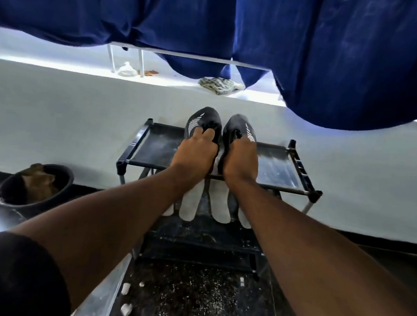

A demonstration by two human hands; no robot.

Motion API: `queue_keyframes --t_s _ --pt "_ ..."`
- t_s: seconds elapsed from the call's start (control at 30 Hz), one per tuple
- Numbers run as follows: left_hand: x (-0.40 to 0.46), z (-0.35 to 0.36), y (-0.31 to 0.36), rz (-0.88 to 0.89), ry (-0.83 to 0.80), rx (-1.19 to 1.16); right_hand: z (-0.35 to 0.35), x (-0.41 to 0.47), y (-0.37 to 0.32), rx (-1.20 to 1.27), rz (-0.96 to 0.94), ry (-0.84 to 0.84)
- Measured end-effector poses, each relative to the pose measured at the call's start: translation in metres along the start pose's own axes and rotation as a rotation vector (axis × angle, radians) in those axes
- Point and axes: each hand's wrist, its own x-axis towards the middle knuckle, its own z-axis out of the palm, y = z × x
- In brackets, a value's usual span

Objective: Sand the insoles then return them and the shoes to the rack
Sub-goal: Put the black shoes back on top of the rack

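Left hand (195, 148) grips the left black sneaker (203, 122) by its collar; right hand (240, 158) grips the right black sneaker (239, 130), both mid top shelf of the shoe rack (153, 144). Set them level, toes toward the rear edge; white insoles (190, 207) lie on the shelf below.

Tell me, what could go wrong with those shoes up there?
The shoes sit on the rack with toes past its back edge, so a push from either hand might tip them behind it. The insoles on the shelf below stick out in front; an arm pulling back could knock them to the floor. The rack looks light and might wobble.
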Motion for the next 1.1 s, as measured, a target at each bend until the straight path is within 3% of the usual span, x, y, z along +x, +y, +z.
queue_keyframes --t_s 0.1,0.2,0.57,0.7,0.9,1.1 --pt "0.004 0.015 -0.013 -0.047 -0.012 -0.053 0.016 0.0 -0.002 0.054 0.078 -0.022" --pt "0.008 0.026 -0.017 -0.066 -0.018 -0.072 0.019 -0.003 -0.005 0.034 0.011 -0.055" --pt "0.01 0.03 -0.038 -0.011 -0.047 -0.205 0.019 0.002 -0.01 -0.318 -0.115 -0.157" --pt "-0.003 0.021 -0.047 -0.012 -0.011 -0.324 0.021 -0.011 -0.018 -0.467 -0.219 0.049" --pt "-0.052 0.012 -0.078 0.035 0.217 -0.28 0.027 -0.037 -0.047 -0.177 -0.653 0.244" --pt "-0.125 0.028 -0.123 -0.042 0.118 -0.33 0.078 -0.082 -0.081 0.155 -0.803 0.123"
